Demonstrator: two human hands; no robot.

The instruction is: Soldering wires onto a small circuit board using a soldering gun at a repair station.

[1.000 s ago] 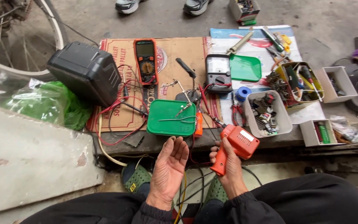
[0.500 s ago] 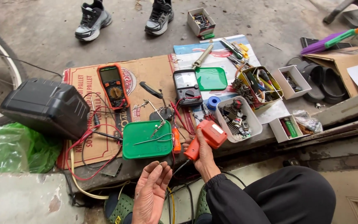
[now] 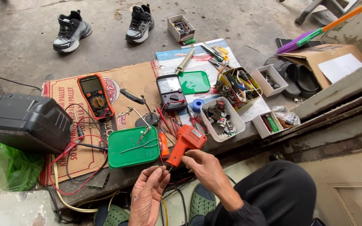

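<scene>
Beside green lid [image 3: 133, 147], right hand [image 3: 205, 166] fingers clamped on orange soldering gun [image 3: 185, 143], left hand [image 3: 146, 195] fingers pinched together.

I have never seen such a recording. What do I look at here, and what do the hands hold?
A camera on a person's head looks down at their own two bare hands; no machine is present. The right hand grips an orange soldering gun. The left hand pinches something small at its tip, too small to identify. On the cardboard sheet lie a green lid, an orange multimeter, a grey meter and a black case. A white tray of small parts stands nearby.
</scene>
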